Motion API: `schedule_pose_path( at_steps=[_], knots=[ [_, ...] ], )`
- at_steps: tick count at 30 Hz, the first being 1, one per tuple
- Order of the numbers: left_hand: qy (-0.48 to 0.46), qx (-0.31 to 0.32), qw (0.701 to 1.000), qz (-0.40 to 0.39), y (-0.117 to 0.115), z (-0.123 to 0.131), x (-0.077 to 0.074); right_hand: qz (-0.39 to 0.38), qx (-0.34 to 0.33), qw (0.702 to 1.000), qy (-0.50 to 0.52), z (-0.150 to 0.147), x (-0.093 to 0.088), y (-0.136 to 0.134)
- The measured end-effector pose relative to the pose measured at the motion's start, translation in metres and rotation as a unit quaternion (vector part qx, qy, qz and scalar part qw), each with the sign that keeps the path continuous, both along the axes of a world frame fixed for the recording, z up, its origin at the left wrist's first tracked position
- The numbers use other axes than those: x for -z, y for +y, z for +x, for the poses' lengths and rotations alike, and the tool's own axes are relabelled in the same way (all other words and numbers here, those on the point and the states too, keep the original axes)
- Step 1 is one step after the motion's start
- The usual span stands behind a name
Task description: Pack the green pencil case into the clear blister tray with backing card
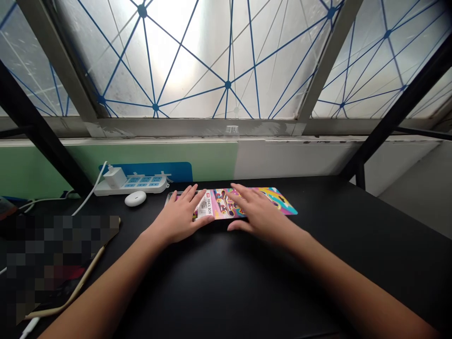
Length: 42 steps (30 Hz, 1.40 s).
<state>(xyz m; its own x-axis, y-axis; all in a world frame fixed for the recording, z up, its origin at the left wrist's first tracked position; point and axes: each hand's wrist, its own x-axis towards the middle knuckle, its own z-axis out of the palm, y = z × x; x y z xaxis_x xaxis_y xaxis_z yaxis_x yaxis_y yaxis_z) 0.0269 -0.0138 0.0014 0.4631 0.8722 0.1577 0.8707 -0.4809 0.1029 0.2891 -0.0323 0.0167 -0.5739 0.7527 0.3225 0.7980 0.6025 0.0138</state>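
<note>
A colourful flat pencil box (226, 203) lies lengthwise near the back of the black table, with pink, yellow and blue print and a white label reading "PENCIL BOX". My left hand (181, 214) rests over its left end, fingers spread and pointing away from me. Over its right half lies my right hand (259, 209), fingers also stretched out, thumb apart in front of the near edge. Neither hand is wrapped around the box. The hands cover parts of its print, and a clear edge shows at its far left.
Behind on the left sits a white power strip (148, 183) with a plugged-in white charger (115, 177). A white rounded case (135, 198) lies in front of it. Cables and a blurred-out object (60, 254) occupy the left side. The window wall borders the black table (226, 287).
</note>
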Motion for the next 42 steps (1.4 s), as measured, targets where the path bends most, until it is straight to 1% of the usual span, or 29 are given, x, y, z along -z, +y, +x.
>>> schedule_pose_path(
  at_steps=[2, 3, 4, 6, 10, 14, 17, 19, 21, 22, 23, 24, 26, 29, 30, 31, 33, 35, 37, 40, 41, 42],
  knots=[
    [-0.012, 0.015, 1.000, -0.003, 0.001, 0.003, 0.002, -0.016, -0.043, 0.999, -0.006, -0.019, 0.013, 0.002],
    [-0.017, 0.016, 1.000, -0.012, 0.003, 0.004, 0.002, -0.027, -0.053, 0.998, -0.016, -0.025, 0.017, 0.004],
    [-0.022, 0.015, 0.999, -0.024, 0.004, 0.004, 0.003, -0.035, -0.054, 0.998, -0.026, -0.027, 0.020, 0.006],
    [-0.032, 0.014, 0.998, -0.052, 0.007, 0.002, 0.003, -0.050, -0.052, 0.997, -0.038, -0.023, 0.020, 0.011],
    [-0.030, 0.004, 0.995, -0.095, 0.012, -0.010, -0.002, -0.092, -0.051, 0.994, -0.028, 0.008, 0.011, 0.015],
    [-0.017, -0.011, 0.991, -0.133, 0.017, -0.030, -0.010, -0.121, -0.021, 0.992, -0.011, 0.036, 0.003, 0.015],
    [-0.017, -0.015, 0.987, -0.156, 0.021, -0.042, -0.014, -0.107, 0.007, 0.994, 0.001, 0.055, -0.007, 0.018],
    [-0.020, -0.020, 0.987, -0.156, 0.024, -0.047, -0.015, -0.082, 0.048, 0.995, 0.009, 0.067, -0.017, 0.021],
    [-0.024, -0.029, 0.988, -0.149, 0.026, -0.050, -0.014, -0.046, 0.098, 0.994, 0.013, 0.073, -0.028, 0.018],
    [-0.027, -0.033, 0.989, -0.144, 0.027, -0.050, -0.013, -0.023, 0.109, 0.994, 0.014, 0.071, -0.032, 0.014],
    [-0.032, -0.036, 0.989, -0.137, 0.027, -0.050, -0.012, -0.001, 0.104, 0.995, 0.013, 0.064, -0.034, 0.006],
    [-0.037, -0.037, 0.990, -0.127, 0.027, -0.050, -0.010, 0.017, 0.082, 0.996, 0.010, 0.052, -0.034, -0.005],
    [-0.050, -0.038, 0.992, -0.106, 0.026, -0.049, -0.008, 0.023, -0.007, 1.000, -0.005, 0.017, -0.026, -0.033],
    [-0.058, -0.043, 0.994, -0.087, 0.024, -0.045, -0.005, -0.046, -0.127, 0.990, -0.037, -0.044, 0.000, -0.078],
    [-0.057, -0.044, 0.994, -0.083, 0.023, -0.042, -0.005, -0.084, -0.162, 0.982, -0.038, -0.061, 0.009, -0.088],
    [-0.054, -0.044, 0.994, -0.079, 0.022, -0.039, -0.004, -0.115, -0.182, 0.976, -0.035, -0.076, 0.016, -0.093],
    [-0.049, -0.039, 0.996, -0.070, 0.018, -0.031, -0.003, -0.167, -0.184, 0.968, -0.033, -0.095, 0.024, -0.089],
    [-0.045, -0.029, 0.997, -0.062, 0.014, -0.021, -0.002, -0.193, -0.175, 0.965, -0.031, -0.103, 0.023, -0.073],
    [-0.039, -0.023, 0.998, -0.051, 0.010, -0.012, -0.001, -0.195, -0.182, 0.963, -0.025, -0.105, 0.017, -0.056],
    [-0.033, -0.026, 0.998, -0.037, 0.007, -0.006, -0.001, -0.189, -0.213, 0.958, -0.019, -0.102, 0.002, -0.039],
    [-0.033, -0.027, 0.998, -0.034, 0.007, -0.006, -0.001, -0.188, -0.208, 0.960, -0.016, -0.099, -0.004, -0.034],
    [-0.035, -0.027, 0.998, -0.033, 0.007, -0.006, -0.001, -0.183, -0.188, 0.965, -0.007, -0.095, -0.010, -0.028]
  ],
)
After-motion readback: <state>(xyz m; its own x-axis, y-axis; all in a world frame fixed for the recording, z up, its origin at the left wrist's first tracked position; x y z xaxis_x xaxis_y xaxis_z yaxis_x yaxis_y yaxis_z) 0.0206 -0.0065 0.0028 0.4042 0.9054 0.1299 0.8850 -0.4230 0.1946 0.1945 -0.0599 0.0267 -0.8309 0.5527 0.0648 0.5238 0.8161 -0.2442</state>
